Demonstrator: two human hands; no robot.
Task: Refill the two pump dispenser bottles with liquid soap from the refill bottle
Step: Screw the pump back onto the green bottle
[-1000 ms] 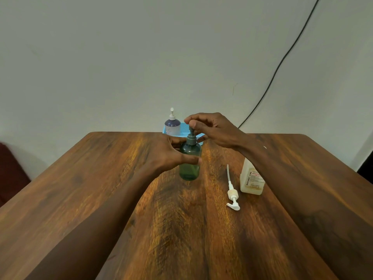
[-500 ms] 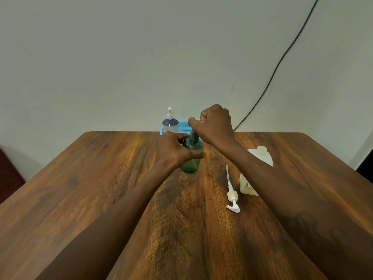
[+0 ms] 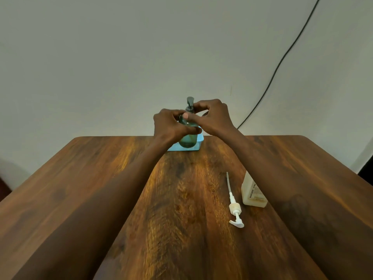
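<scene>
Moved since half a second ago: green dispenser bottle has been carried from the middle of the table to the far edge, centre of frame, at the blue basket. Its dark pump head, covered by the right hand before, is now seen upright above the fingers.

Bottle body is gripped by the left hand, fingers wrapped round from the left, thumb across the front. Bottle neck, just under the pump, is pinched by the curled fingers of the right hand. Bottle base overlaps the basket; whether it is seated inside or held just above cannot be told.

White pump with its dip tube is laid flat on the wooden table, lower right of centre, nozzle toward the bottom of the frame. Refill bottle is stood just right of it, pale with a printed label, top hidden by the right forearm.

Black cable is run diagonally down the wall, upper right.
</scene>
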